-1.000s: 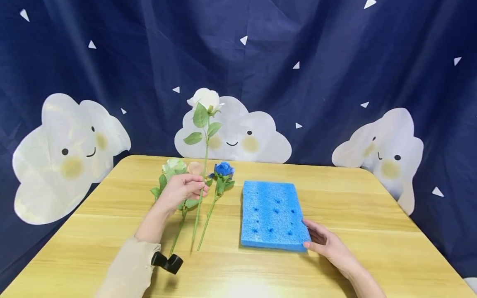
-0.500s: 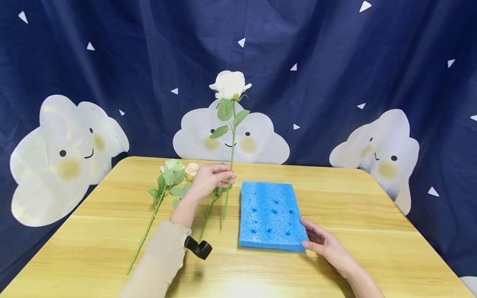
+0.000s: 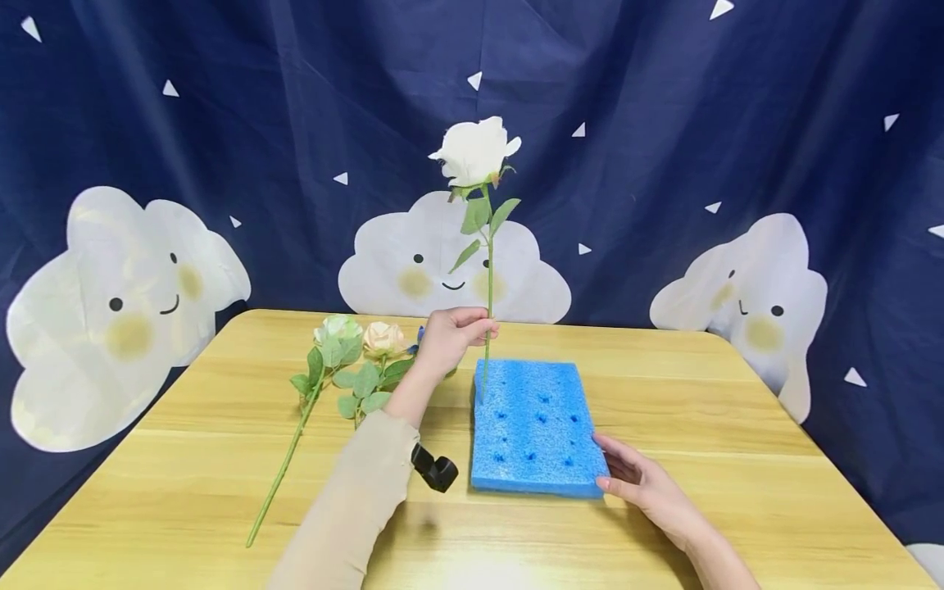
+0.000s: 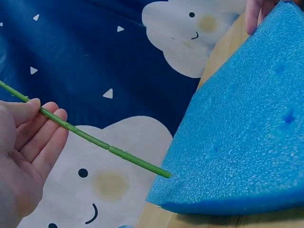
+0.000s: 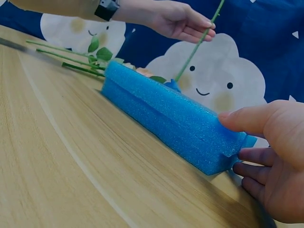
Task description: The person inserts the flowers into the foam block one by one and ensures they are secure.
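Note:
My left hand point(image 3: 450, 340) pinches the green stem point(image 4: 90, 137) of a white artificial rose point(image 3: 478, 156) between thumb and fingers. The flower stands nearly upright, its bloom high against the curtain. In the left wrist view the stem's lower end is right at the surface of a blue foam block point(image 4: 237, 128), near one corner. Several small holes dot the block's top. Holding the block's near right corner is my right hand point(image 3: 652, 492), thumb on the front edge and fingers along the side point(image 5: 249, 166).
Left of the block lie a pale green-white rose point(image 3: 339, 329), a peach rose point(image 3: 383, 338) and a blue rose point(image 3: 421, 334), mostly hidden behind the left arm. A dark curtain point(image 3: 627, 164) with clouds hangs behind the wooden table point(image 3: 686, 401).
My left hand has carried the white rose rightwards from over the other flowers to the block's far left part. My right hand stays at the block's corner.

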`<state>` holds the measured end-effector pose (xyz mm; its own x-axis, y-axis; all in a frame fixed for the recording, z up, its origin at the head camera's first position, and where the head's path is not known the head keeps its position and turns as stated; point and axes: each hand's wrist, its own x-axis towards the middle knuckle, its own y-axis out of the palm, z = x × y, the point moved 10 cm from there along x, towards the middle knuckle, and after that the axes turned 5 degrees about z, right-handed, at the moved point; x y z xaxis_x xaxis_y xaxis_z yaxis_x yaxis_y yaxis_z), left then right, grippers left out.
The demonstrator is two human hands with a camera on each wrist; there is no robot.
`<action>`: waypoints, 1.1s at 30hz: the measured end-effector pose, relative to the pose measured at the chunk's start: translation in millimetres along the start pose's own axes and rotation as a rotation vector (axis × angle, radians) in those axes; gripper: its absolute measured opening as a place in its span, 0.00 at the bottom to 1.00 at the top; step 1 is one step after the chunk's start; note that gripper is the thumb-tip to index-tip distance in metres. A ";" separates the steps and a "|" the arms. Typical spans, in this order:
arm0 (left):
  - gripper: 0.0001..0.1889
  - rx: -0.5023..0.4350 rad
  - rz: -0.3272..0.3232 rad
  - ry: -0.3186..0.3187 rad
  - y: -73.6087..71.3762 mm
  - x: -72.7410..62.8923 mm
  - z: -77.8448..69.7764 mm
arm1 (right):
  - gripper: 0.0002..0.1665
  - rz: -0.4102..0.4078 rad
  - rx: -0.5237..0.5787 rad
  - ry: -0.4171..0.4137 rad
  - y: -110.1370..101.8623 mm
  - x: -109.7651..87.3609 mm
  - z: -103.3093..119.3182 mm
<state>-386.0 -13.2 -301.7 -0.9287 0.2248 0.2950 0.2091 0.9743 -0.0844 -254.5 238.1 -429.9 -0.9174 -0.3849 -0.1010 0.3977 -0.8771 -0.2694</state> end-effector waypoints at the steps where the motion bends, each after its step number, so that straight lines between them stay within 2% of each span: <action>1: 0.11 -0.006 -0.007 0.006 1.1 2.5 0.0 | 0.39 0.003 -0.001 -0.004 0.0 0.1 0.6; 8: 0.12 -0.002 -0.064 0.006 5.3 15.9 9.9 | 0.39 0.022 0.002 -0.023 1.8 0.7 0.7; 15: 0.11 0.005 -0.082 0.027 15.3 23.2 15.7 | 0.39 0.023 -0.002 -0.016 1.5 -0.1 0.6; 19: 0.10 0.005 -0.078 0.059 21.2 24.1 9.4 | 0.39 0.020 -0.015 -0.018 0.7 -0.2 0.8; 23: 0.09 0.020 -0.057 0.045 26.8 22.8 9.3 | 0.38 0.014 -0.027 -0.023 0.7 0.0 0.6; 26: 0.08 0.028 -0.059 0.030 26.7 20.8 11.9 | 0.39 0.017 -0.030 -0.018 1.7 -0.1 0.3; 33: 0.07 0.093 -0.052 0.054 24.2 17.9 6.4 | 0.38 0.005 -0.033 -0.008 -0.5 -1.2 0.0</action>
<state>-399.5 14.3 -304.5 -0.9192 0.1770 0.3519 0.1295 0.9795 -0.1546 -253.5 239.0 -429.6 -0.9154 -0.3912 -0.0947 0.4009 -0.8653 -0.3007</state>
